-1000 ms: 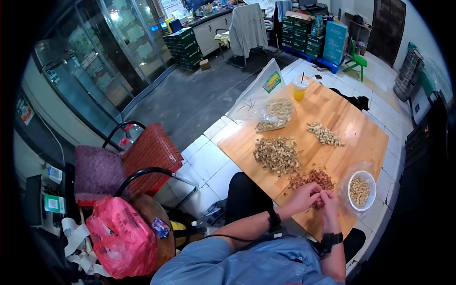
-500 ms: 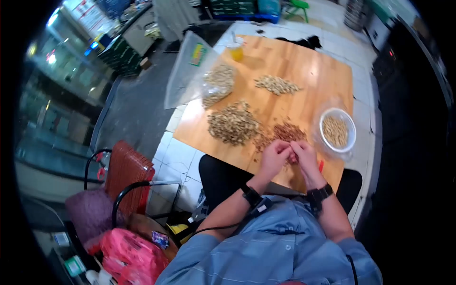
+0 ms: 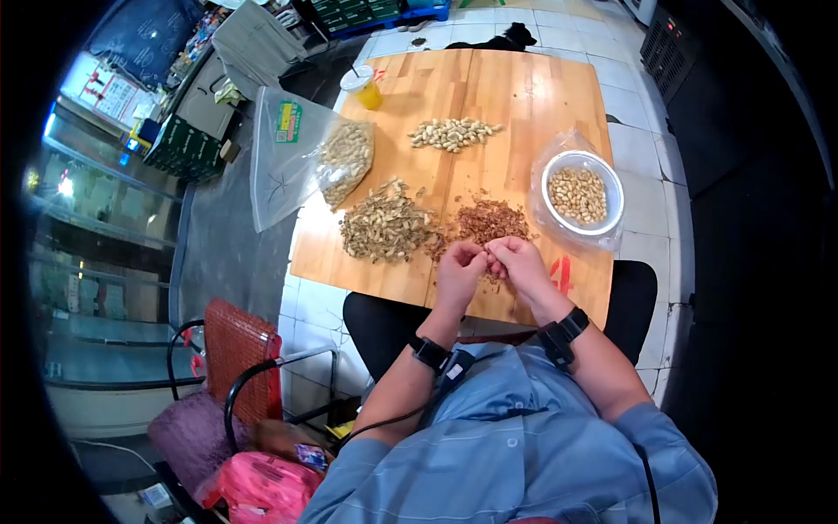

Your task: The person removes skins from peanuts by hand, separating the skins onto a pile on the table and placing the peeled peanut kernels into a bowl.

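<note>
My left hand point(image 3: 462, 266) and my right hand point(image 3: 520, 264) meet at the fingertips, both closed in a pinch. Whatever sits between the fingers is too small to make out. Just beyond them lies a heap of reddish-brown peanut skins point(image 3: 491, 220), with crumbs scattered under the hands. Left of it is a bigger pile of broken peanut shells point(image 3: 384, 225). A white bowl point(image 3: 552, 208) lined with clear plastic holds pale peeled peanuts point(image 3: 578, 194), to the right of my right hand. Whole peanuts in their shells point(image 3: 452, 134) lie farther back.
A clear plastic bag point(image 3: 284, 170) of unshelled peanuts leans at the wooden table's point(image 3: 524, 96) left edge, near a lidded cup of yellow drink point(image 3: 363, 89). A black dog point(image 3: 502, 39) lies behind the table. A red chair point(image 3: 240, 354) and pink bag point(image 3: 262, 485) are at lower left.
The camera view has shifted, so the table and piles appear farther left and higher. My hands remain pinched together in front of the skins.
</note>
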Demonstrator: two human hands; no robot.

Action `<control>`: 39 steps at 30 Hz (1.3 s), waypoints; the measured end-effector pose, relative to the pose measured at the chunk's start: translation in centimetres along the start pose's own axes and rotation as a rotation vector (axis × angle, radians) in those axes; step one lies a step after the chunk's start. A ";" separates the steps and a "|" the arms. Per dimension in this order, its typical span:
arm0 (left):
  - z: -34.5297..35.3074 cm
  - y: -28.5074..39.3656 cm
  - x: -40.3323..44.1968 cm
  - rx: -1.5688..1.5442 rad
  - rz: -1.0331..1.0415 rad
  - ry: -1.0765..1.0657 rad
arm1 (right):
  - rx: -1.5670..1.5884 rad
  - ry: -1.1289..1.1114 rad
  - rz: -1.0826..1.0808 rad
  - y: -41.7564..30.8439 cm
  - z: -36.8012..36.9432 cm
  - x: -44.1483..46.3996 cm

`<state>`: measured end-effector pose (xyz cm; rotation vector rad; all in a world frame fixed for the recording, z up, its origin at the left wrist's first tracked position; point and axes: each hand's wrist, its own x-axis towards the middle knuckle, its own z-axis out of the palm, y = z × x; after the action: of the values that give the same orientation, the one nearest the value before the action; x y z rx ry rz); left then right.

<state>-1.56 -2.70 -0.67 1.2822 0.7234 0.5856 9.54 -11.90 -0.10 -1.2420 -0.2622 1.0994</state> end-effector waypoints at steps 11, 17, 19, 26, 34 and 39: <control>6.9 9.2 3.6 0.123 0.009 -0.194 | 0.152 0.014 0.056 0.2 -2.3 1.0; 14.8 8.7 7.8 0.239 0.094 -0.316 | 0.217 -0.013 0.024 -0.3 -3.2 0.6; 15.9 8.3 8.7 0.275 0.075 -0.324 | 0.219 -0.007 0.028 -1.1 -3.4 0.2; 13.0 9.0 7.6 0.357 0.190 -0.206 | 0.173 -0.037 0.080 -1.8 -3.9 0.0; 2.1 3.3 2.4 0.373 -0.058 -0.104 | 0.115 0.000 0.003 -1.6 -2.6 0.3; 0.4 2.2 1.0 0.025 -0.288 -0.112 | -0.020 -0.044 -0.044 -1.6 -0.9 0.2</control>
<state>-0.59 -1.79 1.41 1.1968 0.8058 0.2699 11.10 -12.20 0.84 -1.2254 -0.3327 1.0896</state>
